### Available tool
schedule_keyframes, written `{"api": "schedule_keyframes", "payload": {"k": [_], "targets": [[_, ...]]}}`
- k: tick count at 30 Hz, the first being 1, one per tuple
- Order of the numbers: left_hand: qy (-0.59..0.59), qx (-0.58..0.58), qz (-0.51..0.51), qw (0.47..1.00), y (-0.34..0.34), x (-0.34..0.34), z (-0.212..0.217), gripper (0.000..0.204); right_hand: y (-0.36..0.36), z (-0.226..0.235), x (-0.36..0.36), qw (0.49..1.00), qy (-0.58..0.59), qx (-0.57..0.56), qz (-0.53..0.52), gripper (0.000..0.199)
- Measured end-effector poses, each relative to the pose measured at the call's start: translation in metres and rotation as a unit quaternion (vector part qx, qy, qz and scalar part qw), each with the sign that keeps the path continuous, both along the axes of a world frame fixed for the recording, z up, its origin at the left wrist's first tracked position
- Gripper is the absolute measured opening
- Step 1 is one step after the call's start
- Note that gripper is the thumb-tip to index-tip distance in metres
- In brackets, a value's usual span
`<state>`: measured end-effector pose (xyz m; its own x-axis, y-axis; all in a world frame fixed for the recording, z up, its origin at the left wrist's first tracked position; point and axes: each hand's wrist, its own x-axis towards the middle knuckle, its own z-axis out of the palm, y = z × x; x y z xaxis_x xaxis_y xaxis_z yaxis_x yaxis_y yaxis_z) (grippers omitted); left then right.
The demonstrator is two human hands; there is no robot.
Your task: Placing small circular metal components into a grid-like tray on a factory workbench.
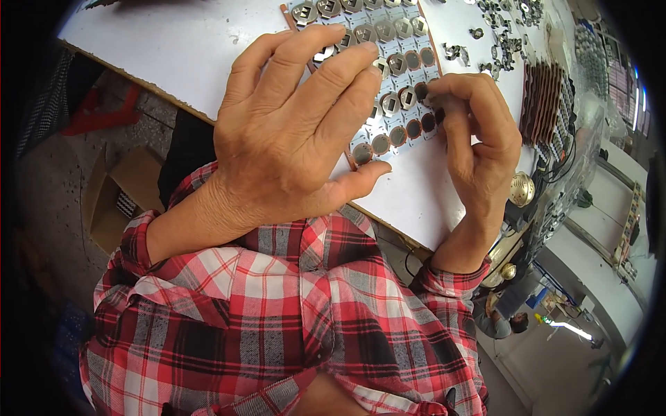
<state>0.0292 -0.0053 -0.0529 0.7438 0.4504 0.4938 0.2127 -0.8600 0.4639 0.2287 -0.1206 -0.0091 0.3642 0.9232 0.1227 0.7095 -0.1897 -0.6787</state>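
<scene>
Lying on the white tabletop [173,59], a panel [402,81] with rows of round metal holders [385,29] shows in the head view; the left hand [288,132] spreads open over its left side, the right hand [482,128] curls at its right edge, whether gripping anything I cannot tell

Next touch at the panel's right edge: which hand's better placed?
Probably the right hand: its thumb and index finger are bent at that edge of the panel. The left hand spreads over the panel's left side, fingertips farther away.
</scene>
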Motion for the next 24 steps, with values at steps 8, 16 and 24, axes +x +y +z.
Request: {"api": "schedule_keyframes", "payload": {"k": [8,16,24], "targets": [[-0.005,-0.003,-0.004,1.0,0.0,0.0,0.0,0.076,0.005,0.004,-0.009,0.982,-0.173,0.018,0.079,0.028],[-0.019,-0.009,-0.009,1.0,0.0,0.001,-0.001,0.073,0.006,-0.005,-0.007,0.993,-0.101,0.045,0.041,0.026],[-0.012,-0.009,-0.01,1.0,0.002,-0.001,0.002,0.072,0.002,0.004,-0.007,0.996,0.042,0.022,-0.072,0.02]]}}
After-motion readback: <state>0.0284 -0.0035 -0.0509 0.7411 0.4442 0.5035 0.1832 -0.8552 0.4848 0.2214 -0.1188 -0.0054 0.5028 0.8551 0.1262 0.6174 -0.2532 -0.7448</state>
